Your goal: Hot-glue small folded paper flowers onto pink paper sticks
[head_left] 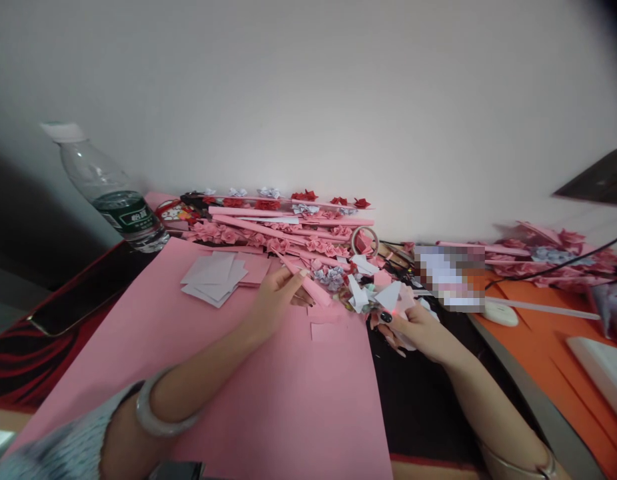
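My left hand (278,293) is closed on a narrow pink paper roll (311,287), held slanted just above a large pink sheet (288,407). A small pink paper piece (328,331) lies on that sheet below it. My right hand (413,330) is closed at the near side of a heap of white paper scraps (361,293). By its thumb show a shiny black oval piece (386,317) and a small red glow; what the fingers grip is hidden. Grey-blue folded paper flowers (331,277) sit between the hands.
A water bottle (123,207) stands at the left, near a dark phone (81,303). White paper squares (213,277) lie behind my left forearm. Pink paper rolls and flowers (268,237) line the wall. A tape roll (364,241) and a black cable (558,260) are further right.
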`<control>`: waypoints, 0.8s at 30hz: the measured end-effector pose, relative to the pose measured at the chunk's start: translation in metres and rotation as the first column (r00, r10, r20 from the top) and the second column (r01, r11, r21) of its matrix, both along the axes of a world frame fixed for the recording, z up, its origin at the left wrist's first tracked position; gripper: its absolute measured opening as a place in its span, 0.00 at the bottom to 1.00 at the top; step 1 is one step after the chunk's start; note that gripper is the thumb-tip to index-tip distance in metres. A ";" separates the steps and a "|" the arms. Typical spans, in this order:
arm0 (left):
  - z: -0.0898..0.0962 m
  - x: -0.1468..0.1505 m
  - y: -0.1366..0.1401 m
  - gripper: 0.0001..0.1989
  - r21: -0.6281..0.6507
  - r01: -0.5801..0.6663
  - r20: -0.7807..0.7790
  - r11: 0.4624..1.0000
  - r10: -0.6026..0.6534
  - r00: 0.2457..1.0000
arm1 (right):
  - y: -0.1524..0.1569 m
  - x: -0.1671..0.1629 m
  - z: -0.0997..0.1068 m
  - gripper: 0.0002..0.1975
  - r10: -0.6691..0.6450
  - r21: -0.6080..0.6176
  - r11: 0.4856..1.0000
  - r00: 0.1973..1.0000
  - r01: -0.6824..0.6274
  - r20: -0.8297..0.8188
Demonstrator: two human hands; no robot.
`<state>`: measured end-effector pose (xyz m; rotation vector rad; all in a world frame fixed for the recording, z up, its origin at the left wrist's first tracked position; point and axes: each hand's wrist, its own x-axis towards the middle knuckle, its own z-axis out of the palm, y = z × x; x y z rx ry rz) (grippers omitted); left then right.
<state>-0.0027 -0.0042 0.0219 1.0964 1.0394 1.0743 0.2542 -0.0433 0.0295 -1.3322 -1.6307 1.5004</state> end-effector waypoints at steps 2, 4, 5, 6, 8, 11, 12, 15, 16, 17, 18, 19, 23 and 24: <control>0.000 0.000 0.000 0.13 0.004 0.001 0.002 1.000 -0.001 1.000 | 0.000 0.000 -0.001 0.24 0.000 0.017 1.000 1.000 0.000 0.016; 0.001 -0.001 0.000 0.13 0.005 -0.001 0.003 1.000 0.001 1.000 | 0.000 0.001 -0.002 0.23 0.005 0.028 1.000 1.000 -0.006 0.026; 0.001 -0.001 0.000 0.13 0.006 -0.001 0.004 1.000 0.001 1.000 | 0.000 0.001 -0.002 0.23 0.007 0.031 0.999 1.000 -0.008 0.028; 0.001 -0.001 -0.001 0.13 0.007 0.000 0.005 1.000 0.000 1.000 | 0.000 0.001 -0.002 0.22 0.010 0.034 0.999 0.999 -0.011 0.031; 0.001 -0.001 -0.001 0.13 0.009 0.000 0.007 1.000 0.000 1.000 | 0.000 0.001 -0.001 0.22 0.018 0.040 0.999 0.999 -0.019 0.041; 0.001 -0.001 -0.001 0.14 0.010 -0.003 0.007 1.000 0.003 1.000 | 0.001 0.000 0.000 0.22 0.020 0.051 0.998 0.999 -0.023 0.043; 0.001 -0.001 -0.001 0.14 0.008 -0.004 0.006 1.000 0.004 1.000 | 0.001 0.000 0.001 0.22 0.021 0.052 0.998 0.999 -0.023 0.048; 0.001 -0.001 -0.001 0.13 0.001 -0.007 0.002 1.000 0.007 1.000 | 0.000 -0.001 0.001 0.23 0.019 0.057 0.998 0.998 -0.023 0.066; 0.001 -0.001 -0.001 0.13 -0.001 -0.006 0.002 1.000 0.006 1.000 | 0.000 0.000 0.000 0.23 0.021 0.056 0.998 0.997 -0.025 0.069; 0.000 -0.001 -0.001 0.13 -0.001 -0.005 0.003 1.000 0.005 1.000 | 0.000 0.000 0.000 0.24 0.022 0.055 0.998 0.997 -0.026 0.070; 0.000 -0.001 -0.001 0.13 0.000 -0.003 0.004 1.000 0.003 1.000 | 0.000 0.000 0.000 0.24 0.022 0.054 0.998 0.997 -0.026 0.068; 0.000 -0.001 -0.001 0.13 0.003 -0.003 0.007 1.000 0.003 1.000 | 0.000 0.000 0.000 0.23 0.022 0.051 0.998 0.997 -0.025 0.069; 0.001 -0.001 -0.001 0.12 0.001 -0.008 0.003 1.000 0.008 1.000 | -0.001 0.000 0.000 0.24 0.004 0.043 0.999 0.995 -0.009 0.101; 0.001 0.000 -0.001 0.12 -0.004 -0.009 -0.001 1.000 0.009 1.000 | -0.001 0.000 0.001 0.24 -0.001 0.045 0.999 0.994 -0.004 0.106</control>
